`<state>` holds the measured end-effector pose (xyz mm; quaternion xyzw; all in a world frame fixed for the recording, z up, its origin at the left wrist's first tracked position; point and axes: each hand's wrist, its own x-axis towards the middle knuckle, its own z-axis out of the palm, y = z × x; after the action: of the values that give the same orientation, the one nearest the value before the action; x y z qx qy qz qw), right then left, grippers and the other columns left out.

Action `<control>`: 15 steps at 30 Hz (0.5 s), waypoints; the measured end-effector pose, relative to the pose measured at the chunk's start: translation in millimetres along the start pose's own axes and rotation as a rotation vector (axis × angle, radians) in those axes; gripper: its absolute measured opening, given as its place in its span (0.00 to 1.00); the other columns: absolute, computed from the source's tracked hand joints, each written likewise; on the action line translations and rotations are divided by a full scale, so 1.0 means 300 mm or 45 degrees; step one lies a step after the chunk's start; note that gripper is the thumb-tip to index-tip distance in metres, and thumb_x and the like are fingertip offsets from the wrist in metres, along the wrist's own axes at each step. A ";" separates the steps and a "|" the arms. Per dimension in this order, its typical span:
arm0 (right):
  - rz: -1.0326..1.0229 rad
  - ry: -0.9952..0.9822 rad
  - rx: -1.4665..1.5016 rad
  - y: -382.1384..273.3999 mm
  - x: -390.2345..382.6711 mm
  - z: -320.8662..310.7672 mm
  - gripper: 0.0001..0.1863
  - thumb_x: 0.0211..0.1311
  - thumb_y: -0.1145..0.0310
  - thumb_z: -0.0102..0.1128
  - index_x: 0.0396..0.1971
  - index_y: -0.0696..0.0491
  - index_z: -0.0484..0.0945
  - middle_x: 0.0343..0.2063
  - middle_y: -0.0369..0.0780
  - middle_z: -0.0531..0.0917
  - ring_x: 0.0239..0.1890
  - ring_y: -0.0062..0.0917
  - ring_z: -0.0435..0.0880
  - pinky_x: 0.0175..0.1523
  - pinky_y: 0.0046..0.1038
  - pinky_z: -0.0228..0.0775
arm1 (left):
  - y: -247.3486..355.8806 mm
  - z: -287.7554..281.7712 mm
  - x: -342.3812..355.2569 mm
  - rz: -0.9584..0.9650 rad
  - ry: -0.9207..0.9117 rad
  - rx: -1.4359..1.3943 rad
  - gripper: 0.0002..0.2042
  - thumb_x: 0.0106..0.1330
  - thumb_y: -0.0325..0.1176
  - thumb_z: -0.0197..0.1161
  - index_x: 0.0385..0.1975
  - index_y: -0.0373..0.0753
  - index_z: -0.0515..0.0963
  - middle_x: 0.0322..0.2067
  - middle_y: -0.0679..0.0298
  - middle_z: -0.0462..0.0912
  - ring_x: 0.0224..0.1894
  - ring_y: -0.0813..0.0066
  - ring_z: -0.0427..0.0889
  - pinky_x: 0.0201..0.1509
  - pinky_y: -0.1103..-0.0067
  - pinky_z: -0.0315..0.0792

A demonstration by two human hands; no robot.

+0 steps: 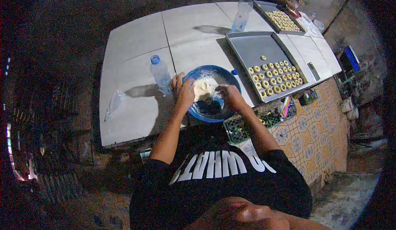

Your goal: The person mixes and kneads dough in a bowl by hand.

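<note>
- Head view: a blue bowl [205, 116] sits near the close edge of a pale table [136, 40], with a whitish lump of dough [203, 88] and loose flour inside it.
- Left hand [183, 90] lies at the bowl's left rim, fingers bent and thumb side toward the dough; whether it grips the rim or the dough, I cannot tell.
- Right hand [231, 97] reaches over the right rim, its fingers curled down inside the bowl near the dough; their tips are hidden, so I cannot tell whether they hold any.
- Just left of the bowl stands an uncapped clear bottle [161, 74]; a small blue cap [234, 71] is just beside the bowl's upper right rim.
- To the right, a metal tray [251, 44] carries rows of small dimpled dough rounds [270, 92] in its nearer part.
- Beyond, a blue-capped bottle [242, 15] stands near a second tray [264, 11] of similar pieces, where another person's arm [282, 0] reaches in.
</note>
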<state>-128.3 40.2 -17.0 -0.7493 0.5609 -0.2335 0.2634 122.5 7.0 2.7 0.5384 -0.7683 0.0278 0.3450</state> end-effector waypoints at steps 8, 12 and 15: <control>-0.029 0.004 -1.046 -0.083 0.167 0.258 0.43 0.56 0.54 0.67 0.68 0.55 0.59 0.65 0.58 0.63 0.64 0.54 0.65 0.62 0.45 0.67 | -0.044 0.050 -0.010 -0.542 -0.374 -0.473 0.32 0.60 0.17 0.52 0.68 0.38 0.59 0.57 0.40 0.74 0.57 0.39 0.74 0.61 0.58 0.68; -0.163 0.102 -0.949 -0.074 0.223 0.314 0.29 0.60 0.60 0.60 0.60 0.55 0.69 0.48 0.54 0.75 0.49 0.47 0.78 0.46 0.44 0.77 | -0.037 0.030 -0.002 -0.503 -0.289 -0.539 0.32 0.57 0.14 0.50 0.66 0.37 0.61 0.56 0.39 0.75 0.57 0.40 0.75 0.60 0.59 0.70; 0.127 0.203 -0.337 -0.074 0.254 0.320 0.24 0.58 0.62 0.60 0.52 0.56 0.72 0.43 0.54 0.78 0.43 0.46 0.81 0.42 0.43 0.78 | -0.026 0.031 -0.003 -0.584 -0.337 -0.494 0.33 0.56 0.14 0.49 0.67 0.37 0.60 0.55 0.38 0.75 0.57 0.39 0.75 0.61 0.59 0.69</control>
<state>-30.6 -15.1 -70.5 -0.7279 0.6423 -0.2029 0.1282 124.6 0.5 -7.4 0.6208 -0.6560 -0.2678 0.3355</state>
